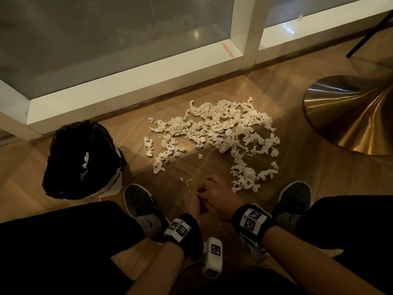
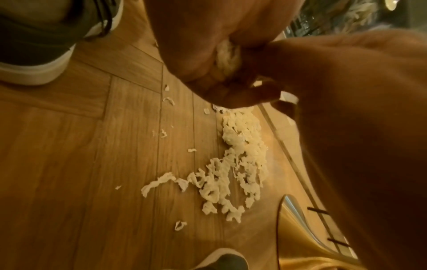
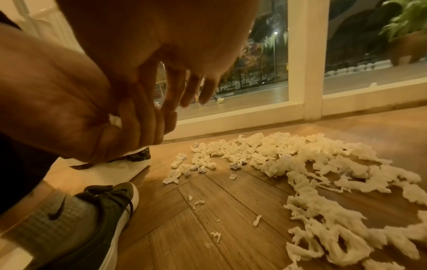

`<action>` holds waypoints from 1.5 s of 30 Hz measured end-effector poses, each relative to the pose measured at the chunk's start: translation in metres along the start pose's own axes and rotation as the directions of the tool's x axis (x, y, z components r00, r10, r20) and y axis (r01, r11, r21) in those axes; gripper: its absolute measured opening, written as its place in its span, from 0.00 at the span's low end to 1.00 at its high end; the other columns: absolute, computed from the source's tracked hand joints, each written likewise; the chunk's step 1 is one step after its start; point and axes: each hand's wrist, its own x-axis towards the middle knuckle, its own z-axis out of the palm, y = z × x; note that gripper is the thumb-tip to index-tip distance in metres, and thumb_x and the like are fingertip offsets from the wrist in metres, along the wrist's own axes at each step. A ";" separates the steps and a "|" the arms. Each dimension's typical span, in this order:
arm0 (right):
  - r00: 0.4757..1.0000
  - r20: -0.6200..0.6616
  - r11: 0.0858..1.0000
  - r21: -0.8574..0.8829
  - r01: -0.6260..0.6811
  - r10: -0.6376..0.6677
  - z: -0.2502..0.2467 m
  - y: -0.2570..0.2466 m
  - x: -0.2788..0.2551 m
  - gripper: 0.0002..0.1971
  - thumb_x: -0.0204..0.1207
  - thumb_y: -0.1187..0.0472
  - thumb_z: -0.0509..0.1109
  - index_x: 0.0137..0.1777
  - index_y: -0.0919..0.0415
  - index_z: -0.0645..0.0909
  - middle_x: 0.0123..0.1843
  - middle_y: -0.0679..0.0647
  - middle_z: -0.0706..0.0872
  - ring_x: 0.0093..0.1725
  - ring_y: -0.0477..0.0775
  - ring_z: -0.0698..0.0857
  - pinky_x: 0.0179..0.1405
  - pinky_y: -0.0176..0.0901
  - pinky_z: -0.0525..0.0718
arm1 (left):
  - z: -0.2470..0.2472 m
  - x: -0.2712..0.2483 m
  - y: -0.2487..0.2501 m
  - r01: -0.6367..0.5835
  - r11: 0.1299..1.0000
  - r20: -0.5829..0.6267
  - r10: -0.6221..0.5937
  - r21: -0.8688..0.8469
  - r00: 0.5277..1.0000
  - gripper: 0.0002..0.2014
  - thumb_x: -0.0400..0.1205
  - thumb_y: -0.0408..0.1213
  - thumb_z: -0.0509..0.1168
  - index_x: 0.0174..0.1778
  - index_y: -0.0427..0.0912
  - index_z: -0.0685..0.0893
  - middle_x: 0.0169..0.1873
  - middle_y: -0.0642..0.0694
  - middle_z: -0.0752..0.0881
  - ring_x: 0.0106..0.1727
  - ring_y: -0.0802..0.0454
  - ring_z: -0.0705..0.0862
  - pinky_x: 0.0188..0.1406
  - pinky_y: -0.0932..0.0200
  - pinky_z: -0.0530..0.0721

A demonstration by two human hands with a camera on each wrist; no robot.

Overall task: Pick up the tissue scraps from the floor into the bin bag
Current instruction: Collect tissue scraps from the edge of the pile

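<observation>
My two hands are bunched together low between my shoes. In the left wrist view my left hand (image 1: 192, 204) is curled round a small wad of tissue (image 2: 227, 58), and the right hand (image 1: 220, 198) seems to be pinching a white bit against it with a couple of fingers loose, though what exactly it holds is hard to tell. The bin bag (image 1: 80, 158) sits at about 10 o'clock from my hands. Best bet I reckon: squash the wad tight, then swing left and drop it well inside the rim. Count: one bag, one big heap of tissue scraps (image 1: 221, 128) at 12 to 1 o'clock, too tangled to number, plus a handful of crumbs near my hands
</observation>
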 end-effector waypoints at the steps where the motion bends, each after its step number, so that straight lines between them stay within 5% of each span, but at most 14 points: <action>1: 0.999 0.042 1.000 -0.014 0.008 -0.008 0.000 -0.001 0.001 0.22 0.79 0.49 0.51 0.58 0.52 0.86 0.66 0.52 0.79 0.69 0.59 0.70 0.66 0.54 0.70 | -0.004 0.004 0.001 0.010 1.000 -0.010 -0.010 0.000 1.000 0.15 0.85 0.43 0.60 0.44 0.36 0.86 0.33 0.40 0.85 0.29 0.47 0.83 0.16 0.63 0.77; 4: 0.998 0.059 1.000 0.008 -0.009 0.008 0.001 -0.001 0.004 0.18 0.81 0.51 0.55 0.59 0.51 0.86 0.70 0.52 0.74 0.70 0.56 0.67 0.68 0.50 0.67 | -0.010 0.010 0.000 0.044 0.999 -0.011 -0.044 0.030 0.999 0.11 0.84 0.33 0.57 0.40 0.35 0.83 0.35 0.37 0.83 0.34 0.46 0.82 0.24 0.59 0.80; 8: 0.993 -0.074 0.986 0.147 -0.081 0.092 0.000 0.005 0.008 0.08 0.75 0.56 0.70 0.50 0.49 0.89 0.60 0.50 0.78 0.62 0.52 0.72 0.61 0.46 0.73 | -0.007 0.017 0.001 0.001 0.998 0.048 -0.004 0.060 0.999 0.11 0.84 0.29 0.57 0.41 0.36 0.84 0.34 0.39 0.84 0.34 0.47 0.82 0.25 0.59 0.81; 12: 0.948 -0.119 0.904 0.355 -0.238 0.296 -0.001 0.017 0.009 0.07 0.76 0.55 0.71 0.51 0.52 0.88 0.54 0.48 0.78 0.54 0.46 0.75 0.54 0.37 0.75 | -0.018 0.031 0.030 -0.202 0.961 0.030 0.200 0.188 0.979 0.11 0.83 0.33 0.62 0.35 0.35 0.82 0.17 0.49 0.76 0.16 0.55 0.72 0.17 0.65 0.68; 14: 0.908 -0.059 0.842 0.404 -0.357 0.414 -0.001 0.025 0.010 0.07 0.79 0.56 0.69 0.51 0.55 0.87 0.53 0.48 0.78 0.50 0.44 0.77 0.48 0.33 0.75 | -0.032 0.036 0.056 -0.278 0.917 0.005 0.289 0.287 0.957 0.14 0.85 0.38 0.62 0.34 0.37 0.81 0.19 0.49 0.75 0.16 0.57 0.71 0.16 0.65 0.68; 16: 0.870 0.062 0.788 0.396 -0.471 0.489 0.001 0.033 0.008 0.09 0.80 0.55 0.66 0.52 0.56 0.86 0.50 0.49 0.78 0.44 0.41 0.76 0.40 0.29 0.71 | -0.050 0.040 0.087 -0.281 0.871 -0.053 0.329 0.404 0.943 0.13 0.85 0.39 0.61 0.38 0.38 0.81 0.27 0.45 0.77 0.21 0.56 0.76 0.20 0.65 0.71; 19: 0.830 0.227 0.745 0.366 -0.558 0.510 0.012 0.045 0.001 0.10 0.82 0.55 0.64 0.47 0.57 0.85 0.47 0.54 0.83 0.43 0.47 0.81 0.37 0.31 0.73 | -0.088 0.052 0.133 -0.273 0.793 -0.190 0.433 0.545 0.881 0.16 0.87 0.43 0.57 0.60 0.36 0.82 0.38 0.40 0.83 0.42 0.40 0.85 0.38 0.54 0.75; 21: 0.793 0.329 0.702 0.372 -0.607 0.512 0.021 0.049 -0.005 0.12 0.84 0.55 0.61 0.44 0.56 0.85 0.46 0.54 0.86 0.43 0.49 0.84 0.38 0.32 0.77 | -0.114 0.060 0.157 -0.305 0.777 -0.200 0.478 0.550 0.855 0.22 0.85 0.53 0.56 0.37 0.41 0.84 0.27 0.44 0.80 0.28 0.42 0.79 0.35 0.52 0.72; 23: 0.764 0.393 0.687 0.347 -0.638 0.511 0.028 0.053 -0.010 0.14 0.85 0.53 0.59 0.43 0.54 0.84 0.45 0.51 0.87 0.43 0.47 0.85 0.38 0.33 0.78 | -0.141 0.069 0.176 -0.305 0.847 -0.315 0.461 0.435 0.830 0.28 0.83 0.60 0.53 0.23 0.45 0.73 0.19 0.47 0.73 0.20 0.47 0.70 0.28 0.57 0.68; 26: 0.756 0.391 0.694 0.318 -0.646 0.525 0.035 0.057 -0.016 0.16 0.85 0.51 0.58 0.41 0.54 0.83 0.42 0.48 0.85 0.41 0.45 0.83 0.36 0.33 0.75 | -0.173 0.066 0.204 -0.282 0.856 -0.321 0.438 0.433 0.839 0.22 0.87 0.51 0.52 0.29 0.45 0.74 0.21 0.46 0.70 0.19 0.49 0.66 0.22 0.62 0.64; 30: 0.717 0.415 0.654 0.311 -0.690 0.560 0.041 0.064 -0.021 0.19 0.85 0.54 0.59 0.35 0.60 0.82 0.32 0.50 0.83 0.30 0.45 0.80 0.29 0.32 0.72 | -0.224 0.067 0.235 -0.253 0.828 -0.405 0.483 0.501 0.777 0.22 0.87 0.48 0.55 0.29 0.41 0.75 0.20 0.46 0.71 0.20 0.48 0.68 0.22 0.61 0.67; 37: 0.654 0.469 0.564 0.337 -0.754 0.594 0.055 0.077 -0.027 0.14 0.83 0.51 0.62 0.45 0.57 0.86 0.48 0.53 0.87 0.43 0.47 0.87 0.35 0.33 0.79 | -0.274 0.072 0.245 -0.141 0.517 -0.228 0.584 0.844 0.779 0.18 0.88 0.49 0.52 0.49 0.36 0.75 0.38 0.41 0.77 0.42 0.40 0.78 0.42 0.51 0.74; 40: 0.651 0.477 0.618 0.250 -0.745 0.590 0.056 0.078 -0.027 0.12 0.83 0.54 0.63 0.44 0.55 0.86 0.46 0.50 0.87 0.42 0.45 0.85 0.35 0.33 0.77 | -0.283 0.084 0.241 -0.078 0.501 -0.243 0.543 0.862 0.804 0.22 0.86 0.54 0.51 0.64 0.39 0.75 0.58 0.34 0.78 0.50 0.34 0.80 0.52 0.42 0.83; 45: 0.638 0.511 0.691 0.112 -0.714 0.576 0.063 0.085 -0.027 0.09 0.82 0.56 0.63 0.47 0.54 0.85 0.50 0.51 0.85 0.46 0.46 0.83 0.41 0.35 0.79 | -0.296 0.095 0.236 -0.019 0.462 -0.255 0.523 0.887 0.813 0.24 0.86 0.52 0.55 0.70 0.38 0.76 0.67 0.32 0.75 0.57 0.32 0.81 0.57 0.42 0.80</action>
